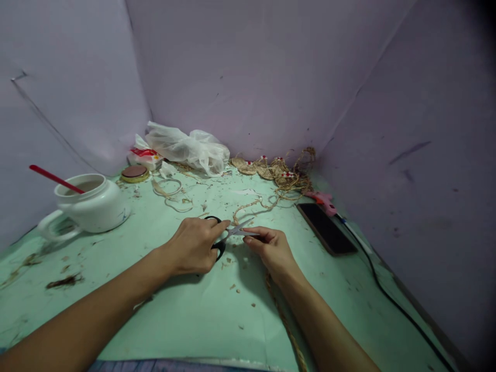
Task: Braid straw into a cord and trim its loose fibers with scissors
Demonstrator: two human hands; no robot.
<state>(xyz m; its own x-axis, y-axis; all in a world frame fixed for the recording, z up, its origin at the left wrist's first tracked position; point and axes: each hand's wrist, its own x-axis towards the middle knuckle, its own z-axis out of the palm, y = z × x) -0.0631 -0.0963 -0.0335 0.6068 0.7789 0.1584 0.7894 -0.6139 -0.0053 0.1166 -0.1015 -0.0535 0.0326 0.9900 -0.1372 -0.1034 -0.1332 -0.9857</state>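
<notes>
In my left hand (196, 245) is a pair of scissors (232, 231), held by its black handles. The blades are spread apart and point right, toward my other hand. My right hand (271, 250) is closed in a pinch beside the lower blade. A braided straw cord (284, 320) runs from under that hand down to the table's front edge; its pinched end is mostly hidden by the fingers. Just beyond the scissors, a thinner braided strand (251, 203) curves across the green tabletop (186, 320).
A white mug (96, 209) with a red stick (54, 178) stands left. Behind lie a round lidded tin (135, 173), a plastic bag (189, 147) and woven straw pieces (267, 169). At right are a phone (325, 227), a pink glue gun (323, 201) and its black cable (387, 292).
</notes>
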